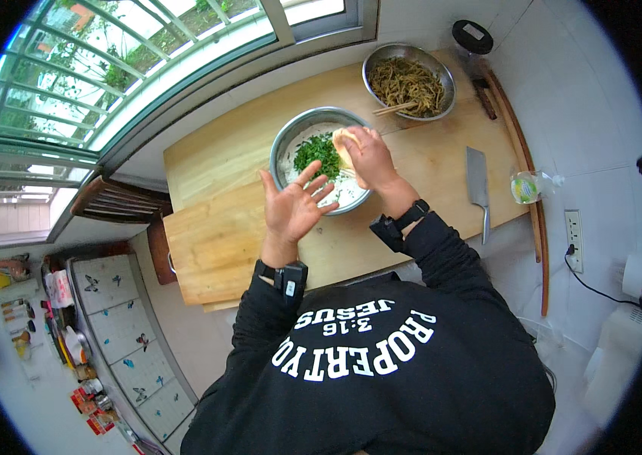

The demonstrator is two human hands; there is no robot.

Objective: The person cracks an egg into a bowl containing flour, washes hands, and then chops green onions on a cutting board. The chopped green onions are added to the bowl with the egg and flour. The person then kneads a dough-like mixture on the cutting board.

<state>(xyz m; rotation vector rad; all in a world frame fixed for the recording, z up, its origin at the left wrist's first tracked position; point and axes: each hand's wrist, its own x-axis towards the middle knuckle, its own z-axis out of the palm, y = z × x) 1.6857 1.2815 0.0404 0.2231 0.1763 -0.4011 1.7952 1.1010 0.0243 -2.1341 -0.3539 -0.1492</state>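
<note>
A round metal bowl (279, 149) stands on the wooden board, holding white flour (349, 196) with chopped green herbs (316, 153) heaped on it. My right hand (371, 158) grips a pale yellowish-orange piece (346, 142), perhaps a cloth or dough, over the bowl's right side; what it is exactly I cannot tell. Near the bowl's lower left rim, my left hand (295, 205) is held palm up with its fingers spread and nothing in it. Each wrist wears a black strap with a small device.
Behind at the right, a steel bowl (367, 85) holds brown shredded food (406, 82) and wooden chopsticks (394, 108). A cleaver (477, 182) lies at the board's right side. Beyond it are a clear plastic bottle (529, 186) and a wall socket (574, 239). A barred window borders the left.
</note>
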